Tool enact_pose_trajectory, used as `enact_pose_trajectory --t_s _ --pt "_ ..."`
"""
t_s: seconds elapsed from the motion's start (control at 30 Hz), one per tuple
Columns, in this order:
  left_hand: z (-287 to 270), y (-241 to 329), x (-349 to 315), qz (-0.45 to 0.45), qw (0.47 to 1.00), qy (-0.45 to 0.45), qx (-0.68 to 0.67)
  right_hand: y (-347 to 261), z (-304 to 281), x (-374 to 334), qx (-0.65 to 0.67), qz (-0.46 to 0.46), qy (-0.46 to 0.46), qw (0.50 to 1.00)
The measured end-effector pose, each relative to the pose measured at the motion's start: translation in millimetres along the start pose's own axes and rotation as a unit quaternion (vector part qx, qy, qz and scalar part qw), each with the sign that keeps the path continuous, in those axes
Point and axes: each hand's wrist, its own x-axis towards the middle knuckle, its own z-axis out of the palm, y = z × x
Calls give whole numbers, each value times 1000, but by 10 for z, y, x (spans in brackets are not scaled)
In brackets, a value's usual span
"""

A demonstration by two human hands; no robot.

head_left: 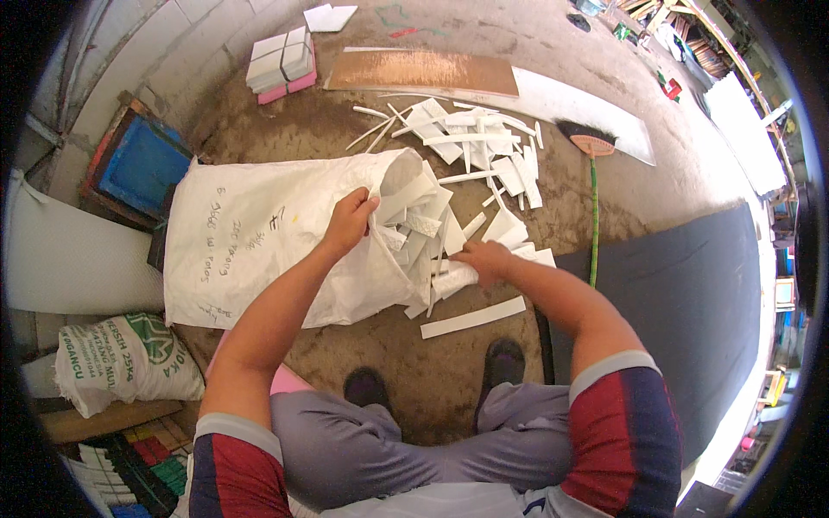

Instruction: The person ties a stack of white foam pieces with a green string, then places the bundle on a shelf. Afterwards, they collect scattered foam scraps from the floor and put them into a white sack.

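A large white woven sack (259, 250) lies on its side on the floor, its mouth facing right. My left hand (350, 220) is closed on the upper edge of that mouth and holds it up. White foam scraps (420, 226) fill the opening and spill out of it. At the lower side of the mouth, my right hand (485, 262) is closed on some flat white scraps; its fingertips are partly hidden among them. Beyond lies a loose pile of white strips and offcuts (484, 142). One long white strip (473, 317) rests apart, nearer my feet.
A broom (592, 145) with a green handle lies to the right, beside a black mat (665, 302). Farther off are a brown board (423, 73) and a strapped white stack (282, 60). A blue framed panel (134, 173) and a smaller printed sack (129, 358) stand left.
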Motion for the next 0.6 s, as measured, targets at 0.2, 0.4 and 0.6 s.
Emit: enact_pose_trajectory --t_s 0.2,0.4,0.6 --pt "-4 -15 -6 19 1000 -4 1 -97 309 50 -43 71 -32 996" --pt "4 -16 -1 5 1000 3 24 133 -197 -111 -48 40 -82 995" --pt "13 -57 27 12 1000 -2 24 1040 -553 -516 -89 78 43 992"
